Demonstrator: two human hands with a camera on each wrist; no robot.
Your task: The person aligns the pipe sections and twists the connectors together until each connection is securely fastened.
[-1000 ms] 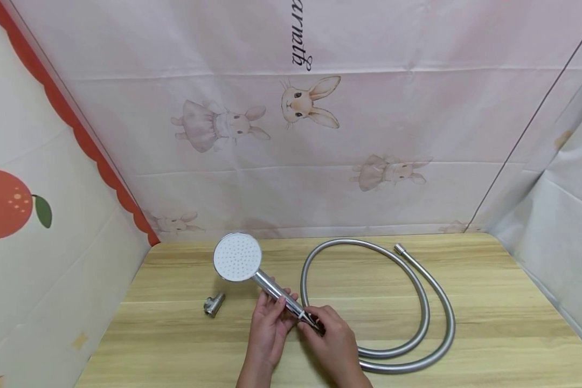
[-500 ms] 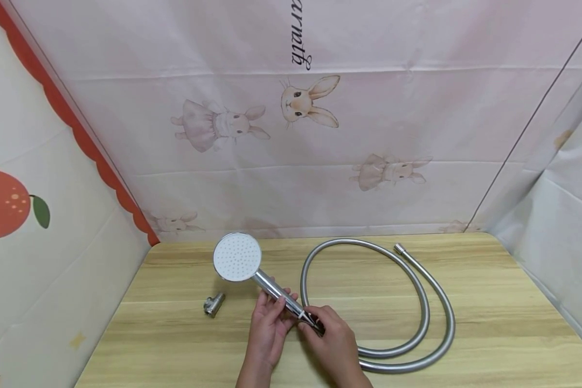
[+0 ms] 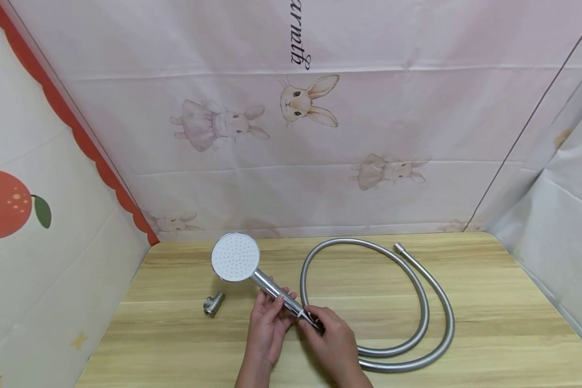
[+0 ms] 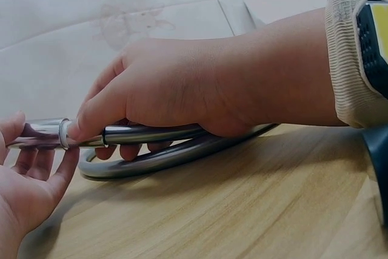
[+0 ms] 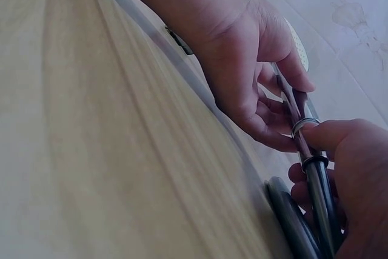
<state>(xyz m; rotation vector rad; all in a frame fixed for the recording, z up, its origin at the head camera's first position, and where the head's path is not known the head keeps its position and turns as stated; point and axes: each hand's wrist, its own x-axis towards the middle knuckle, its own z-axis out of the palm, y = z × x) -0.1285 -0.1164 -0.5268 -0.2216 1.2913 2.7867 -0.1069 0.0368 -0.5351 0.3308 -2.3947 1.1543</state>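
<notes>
A chrome shower head (image 3: 235, 257) with a round white spray face is held above the table, tilted with its face at the upper left. My left hand (image 3: 268, 331) grips its handle (image 3: 274, 288) from below, thumb on top. At the handle's lower end my right hand (image 3: 333, 339) pinches the shiny end fitting of a metal shower hose (image 3: 424, 302). In the left wrist view, the hose fitting (image 4: 88, 141) meets the handle at a pale ring (image 4: 63, 133); how far it is screwed on I cannot tell. The hose runs back beneath the right hand and loops on the table.
A small chrome bracket-like fitting (image 3: 214, 304) lies on the wooden table (image 3: 165, 345), left of the hands. The hose's free end (image 3: 399, 248) lies at the back right. Printed cloth walls (image 3: 252, 199) stand behind the table and at both sides.
The shower head has shifted very slightly to the left. Both hands keep the same grip, and the hose and small fitting stay in place.
</notes>
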